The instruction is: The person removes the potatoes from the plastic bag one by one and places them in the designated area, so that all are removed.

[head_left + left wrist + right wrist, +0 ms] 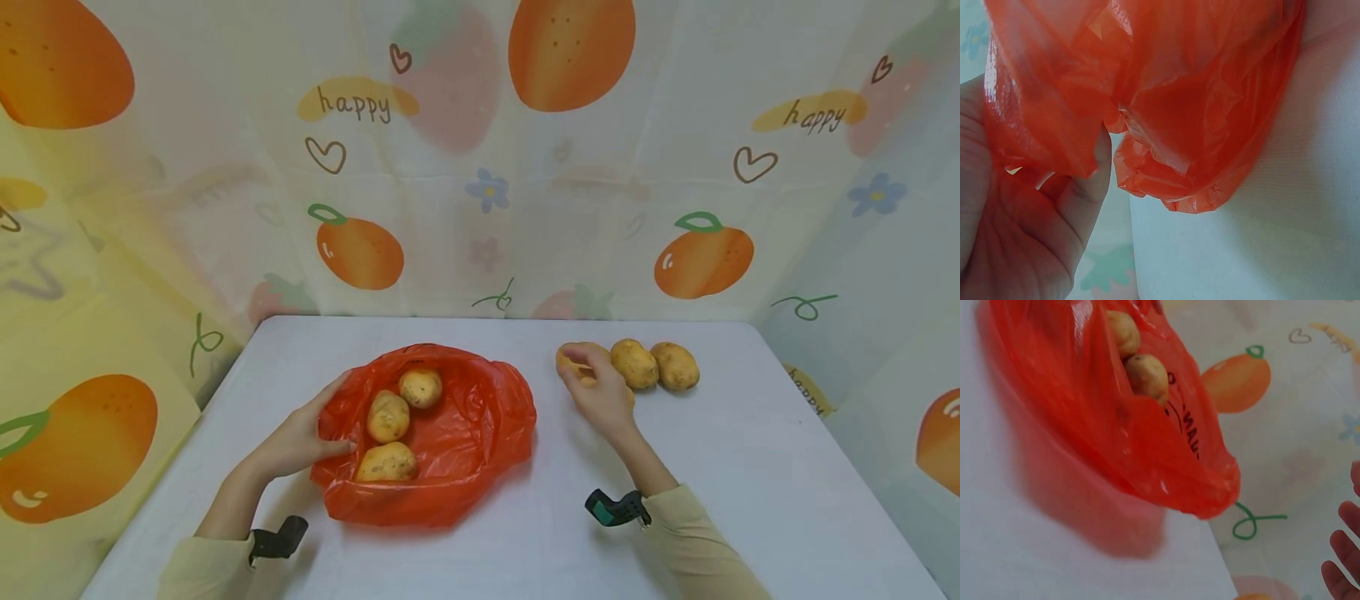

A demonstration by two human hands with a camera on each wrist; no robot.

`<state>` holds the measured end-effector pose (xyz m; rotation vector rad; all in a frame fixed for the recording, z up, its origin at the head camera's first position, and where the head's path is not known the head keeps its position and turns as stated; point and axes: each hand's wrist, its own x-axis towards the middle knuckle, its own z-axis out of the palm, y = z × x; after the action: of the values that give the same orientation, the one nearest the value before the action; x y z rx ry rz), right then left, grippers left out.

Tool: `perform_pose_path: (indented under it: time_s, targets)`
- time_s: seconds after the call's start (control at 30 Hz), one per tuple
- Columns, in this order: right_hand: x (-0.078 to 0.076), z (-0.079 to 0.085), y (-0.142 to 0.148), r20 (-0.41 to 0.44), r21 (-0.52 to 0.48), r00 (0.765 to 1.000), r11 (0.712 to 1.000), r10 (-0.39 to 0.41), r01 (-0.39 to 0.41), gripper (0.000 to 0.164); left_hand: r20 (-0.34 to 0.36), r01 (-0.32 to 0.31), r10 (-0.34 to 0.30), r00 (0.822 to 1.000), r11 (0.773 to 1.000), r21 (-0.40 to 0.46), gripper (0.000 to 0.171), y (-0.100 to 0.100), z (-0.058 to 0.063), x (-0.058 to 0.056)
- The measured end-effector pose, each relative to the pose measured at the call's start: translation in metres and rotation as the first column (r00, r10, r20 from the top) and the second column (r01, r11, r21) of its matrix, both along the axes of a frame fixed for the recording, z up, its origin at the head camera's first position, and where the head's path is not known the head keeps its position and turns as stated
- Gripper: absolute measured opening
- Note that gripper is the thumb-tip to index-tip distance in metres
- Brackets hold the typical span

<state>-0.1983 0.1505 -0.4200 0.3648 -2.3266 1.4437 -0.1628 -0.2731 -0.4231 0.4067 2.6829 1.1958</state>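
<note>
A red plastic bag point(480, 492) lies with its mouth spread wide on the table, and three potatoes point(388, 417) rest inside it. My left hand point(296, 437) grips the bag's left rim, thumb inside; the left wrist view has the red film point(1204, 125) draped over the fingers. To the right of the bag, my right hand point(603, 400) is over a group of loose potatoes point(675, 367), partly hiding the nearer ones. Its fingers point(1344, 550) show spread and loosely bent at the edge of the right wrist view, with no potato visible between them.
Everything lies on a white-covered table point(750, 467). A fruit-print curtain point(480, 242) hangs behind its back edge and along both sides. Each wrist carries a small dark camera, one point(279, 537) on the left and one point(617, 508) on the right.
</note>
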Motion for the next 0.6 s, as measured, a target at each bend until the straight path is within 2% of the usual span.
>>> perform_pose_path:
  time_s: [0.23,0.3,0.5,0.6]
  targets:
    - [0.004,-0.008,-0.023,0.045,0.057,0.994,0.993,0.102,-0.105,0.030,0.008,0.001,-0.001,1.000,1.000,0.006,0.097,0.002,0.002,0.001]
    - [0.009,-0.004,-0.031,0.070,0.057,0.987,0.987,0.143,-0.147,0.031,0.006,0.003,-0.004,1.000,1.000,0.007,0.097,0.002,0.003,0.002]
    - [0.015,-0.001,-0.050,0.114,0.017,0.947,0.952,0.302,-0.305,0.040,0.005,0.000,0.000,1.000,1.000,0.005,0.098,0.002,0.002,0.002]
    - [0.015,-0.005,-0.058,0.117,0.016,0.923,0.929,0.367,-0.371,0.041,0.010,-0.002,0.002,1.000,1.000,0.009,0.098,0.001,0.000,0.002]
